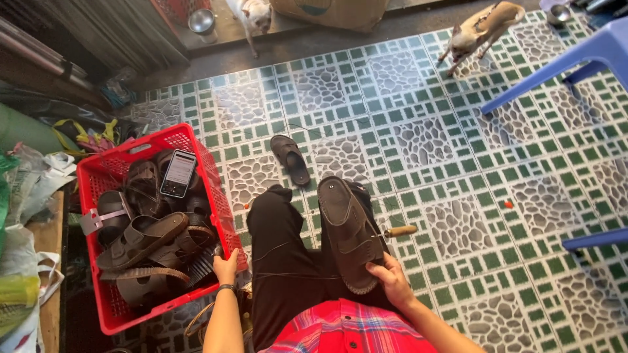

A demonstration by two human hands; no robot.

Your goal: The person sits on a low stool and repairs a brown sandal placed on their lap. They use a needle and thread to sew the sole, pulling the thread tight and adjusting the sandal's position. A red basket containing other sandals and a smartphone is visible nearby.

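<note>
I sit with black trousers and a red plaid shirt. My right hand [391,278] grips the heel of a dark brown sandal [348,230] lying along my right thigh. A wooden-handled awl [396,231] sticks out beside the sandal, with thin thread running across my lap. My left hand [226,267] rests on the near right rim of a red plastic crate [91,171]. The crate holds several brown sandals [144,236] and a phone [178,173] lying on top of them.
A single dark sandal [290,159] lies on the green patterned tile floor ahead of my knees. Two small dogs [481,27] stand at the far edge near metal bowls [201,21]. A blue plastic chair [575,62] is at right. Bags and clutter [26,189] are piled at left.
</note>
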